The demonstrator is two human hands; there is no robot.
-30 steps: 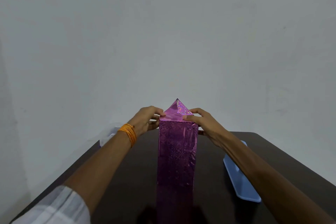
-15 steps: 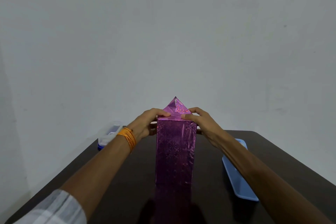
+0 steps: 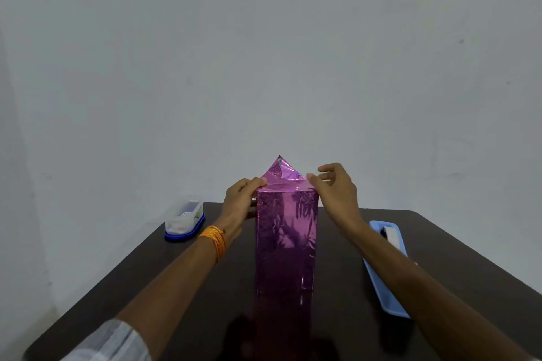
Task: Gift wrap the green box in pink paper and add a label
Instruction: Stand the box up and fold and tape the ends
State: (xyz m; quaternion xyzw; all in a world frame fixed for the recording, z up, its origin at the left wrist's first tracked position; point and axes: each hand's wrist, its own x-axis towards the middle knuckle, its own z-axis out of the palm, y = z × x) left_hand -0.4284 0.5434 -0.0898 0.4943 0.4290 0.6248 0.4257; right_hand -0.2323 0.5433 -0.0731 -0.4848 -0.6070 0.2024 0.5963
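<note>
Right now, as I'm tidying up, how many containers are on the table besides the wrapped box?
2. A clear tub with a blue base sits at the table's far left; a blue tray lies at right, partly behind the right arm.

The paper (image 3: 286,240) is glossy magenta-pink with a faint glittering pattern, the table (image 3: 176,287) dark brown, the tray (image 3: 387,300) light blue, the tub (image 3: 184,218) clear on a blue base, the thread (image 3: 215,240) orange, the wall (image 3: 264,53) pale grey.

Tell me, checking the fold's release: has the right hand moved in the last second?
Yes. The right hand has drawn back rightward, from the wrapped box's top edge to its right corner.
</note>
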